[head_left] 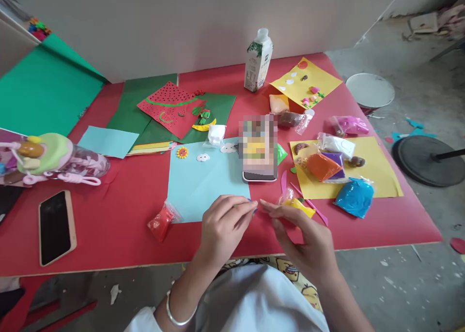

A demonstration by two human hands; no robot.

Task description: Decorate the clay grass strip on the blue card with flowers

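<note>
By the blue sheet (207,182), left hand (225,223) pinches a blue bit (255,206), seemingly mid-shaping; right hand (308,235), half-curled, empty, should press gently.

Soft, moderate light covers the table (127,216); the floor (145,293) beneath is dimmer. Glare glints on the blue bag (354,199). Pixelation masks the right phone (258,150). Wide-angle stretch distorts the left and right edges.

left hand (225,225) pinched, right hand (305,234) loosely spread, both angled inward
</note>
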